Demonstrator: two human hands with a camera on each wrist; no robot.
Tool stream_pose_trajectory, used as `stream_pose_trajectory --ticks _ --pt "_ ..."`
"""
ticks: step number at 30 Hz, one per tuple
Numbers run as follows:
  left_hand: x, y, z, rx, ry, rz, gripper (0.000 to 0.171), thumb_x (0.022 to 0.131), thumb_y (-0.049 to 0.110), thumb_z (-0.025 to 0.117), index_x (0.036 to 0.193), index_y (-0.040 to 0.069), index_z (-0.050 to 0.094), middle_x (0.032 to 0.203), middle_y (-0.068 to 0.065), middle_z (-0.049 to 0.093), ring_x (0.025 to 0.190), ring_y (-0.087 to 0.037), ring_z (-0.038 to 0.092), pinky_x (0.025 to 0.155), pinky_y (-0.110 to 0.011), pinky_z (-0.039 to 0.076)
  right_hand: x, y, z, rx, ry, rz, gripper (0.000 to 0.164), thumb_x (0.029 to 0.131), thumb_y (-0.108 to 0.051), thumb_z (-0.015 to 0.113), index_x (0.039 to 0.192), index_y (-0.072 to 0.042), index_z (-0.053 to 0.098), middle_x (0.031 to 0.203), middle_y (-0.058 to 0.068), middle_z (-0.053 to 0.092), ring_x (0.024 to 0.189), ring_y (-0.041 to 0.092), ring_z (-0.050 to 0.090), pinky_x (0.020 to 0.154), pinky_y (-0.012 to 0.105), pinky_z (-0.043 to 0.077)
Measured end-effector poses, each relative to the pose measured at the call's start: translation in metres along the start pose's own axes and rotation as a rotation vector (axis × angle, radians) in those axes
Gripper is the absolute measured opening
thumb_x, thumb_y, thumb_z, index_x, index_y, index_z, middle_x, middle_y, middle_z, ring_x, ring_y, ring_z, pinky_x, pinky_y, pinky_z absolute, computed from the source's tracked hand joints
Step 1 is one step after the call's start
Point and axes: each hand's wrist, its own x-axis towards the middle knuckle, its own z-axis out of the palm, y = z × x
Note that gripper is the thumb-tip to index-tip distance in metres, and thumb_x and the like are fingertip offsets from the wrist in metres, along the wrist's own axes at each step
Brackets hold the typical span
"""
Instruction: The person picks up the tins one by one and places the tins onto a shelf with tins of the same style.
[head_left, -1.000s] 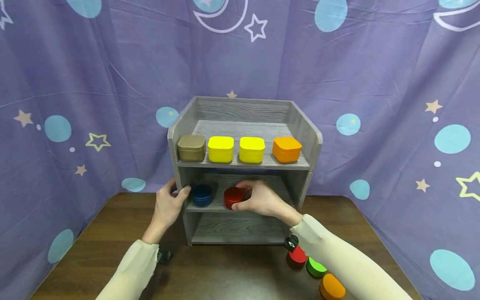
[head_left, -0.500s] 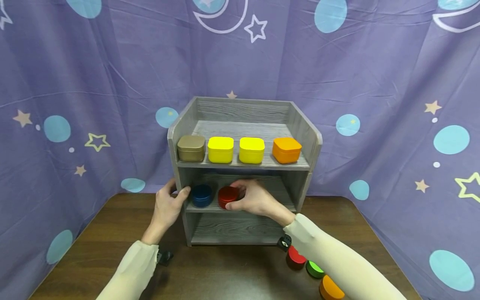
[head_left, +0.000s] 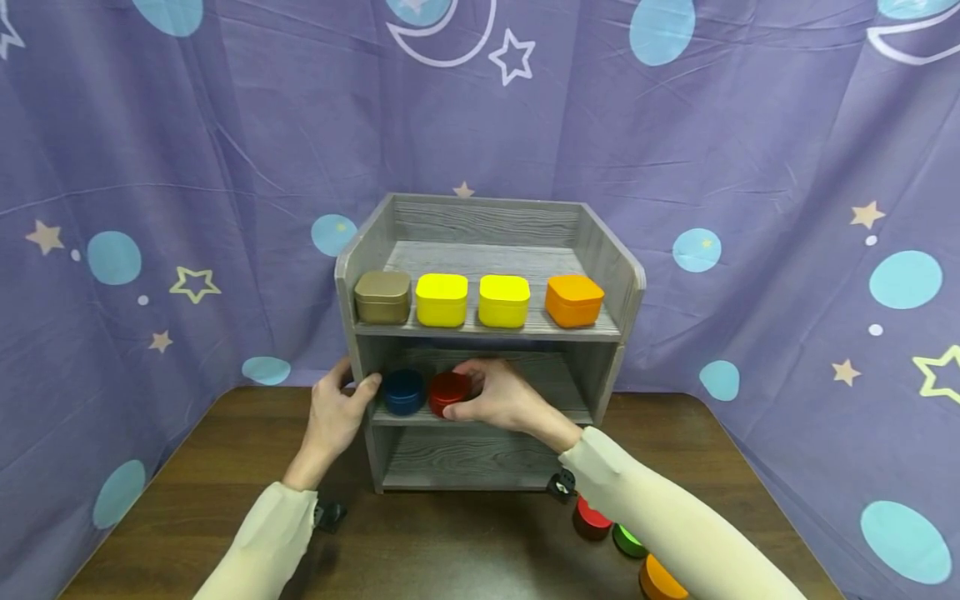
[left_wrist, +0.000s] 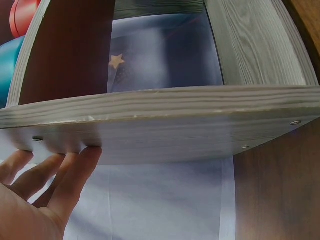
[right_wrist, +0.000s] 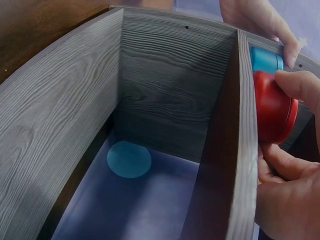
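A grey wood-grain shelf unit [head_left: 480,458] stands on the table. On its middle board, my right hand [head_left: 506,400] holds a round red tin [head_left: 444,394] between thumb and fingers. The tin sits just right of a round blue tin [head_left: 403,392], close against it in the head view. My left hand [head_left: 335,412] grips the unit's left side panel, its thumb at the front edge beside the blue tin. In the left wrist view the fingers [left_wrist: 75,182] press the panel's outer face. The right wrist view shows the red tin [right_wrist: 274,107] partly covered by the right thumb.
Along the top board stand a bronze square tin [head_left: 383,298], two yellow ones [head_left: 442,300] and an orange one [head_left: 573,300]. By the right forearm, a red tin [head_left: 592,518], a green tin [head_left: 628,542] and an orange tin [head_left: 662,578] lie partly covered by the sleeve.
My right hand has moved left along the middle board with the red tin, bringing it up beside the blue tin. The left hand stays on the side panel.
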Motion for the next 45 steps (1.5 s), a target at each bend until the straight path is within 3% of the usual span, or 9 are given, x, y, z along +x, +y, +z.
stream_pose_trajectory --ticks 18,26,32,37,45 --pt "-0.001 0.000 0.002 -0.006 0.010 -0.001 0.045 0.094 0.026 0.072 0.129 -0.001 0.073 0.119 -0.031 0.077 0.080 0.010 0.062 0.069 -0.009 0.049 0.003 0.003 0.003 0.034 -0.002 0.001 0.064 0.084 -0.026 0.090 0.139 0.000 0.068 0.120 0.016 0.079 0.102 0.019 0.071 0.085 0.028 0.058" --pt "-0.001 0.000 0.002 -0.002 0.000 -0.009 0.046 0.094 0.025 0.072 0.131 -0.002 0.072 0.122 -0.032 0.076 0.081 0.014 0.060 0.069 -0.009 0.049 -0.002 0.006 0.003 -0.001 0.010 -0.007 0.069 0.085 -0.028 0.091 0.143 0.000 0.067 0.123 0.017 0.077 0.106 0.022 0.070 0.093 0.035 0.060" --pt "-0.002 0.000 0.004 -0.010 0.014 -0.021 0.044 0.095 0.026 0.072 0.130 -0.002 0.073 0.119 -0.032 0.077 0.081 0.014 0.060 0.070 -0.008 0.049 -0.013 0.010 -0.002 0.019 0.032 0.013 0.065 0.086 -0.027 0.090 0.142 -0.001 0.067 0.130 0.017 0.076 0.114 0.027 0.071 0.106 0.045 0.059" --pt "-0.002 0.000 0.003 0.006 0.018 -0.025 0.044 0.096 0.026 0.072 0.130 -0.002 0.073 0.119 -0.031 0.077 0.083 0.014 0.059 0.072 -0.008 0.048 -0.027 0.014 -0.009 0.042 0.070 -0.001 0.063 0.087 -0.027 0.090 0.139 0.001 0.069 0.131 0.019 0.076 0.117 0.033 0.072 0.105 0.047 0.059" --pt "-0.001 0.003 0.000 0.015 0.007 -0.036 0.045 0.096 0.026 0.071 0.131 -0.002 0.072 0.121 -0.032 0.076 0.082 0.013 0.060 0.071 -0.008 0.048 -0.061 0.023 -0.022 0.057 0.187 -0.034 0.056 0.084 -0.025 0.092 0.131 -0.001 0.075 0.123 0.012 0.081 0.106 0.022 0.074 0.095 0.032 0.060"
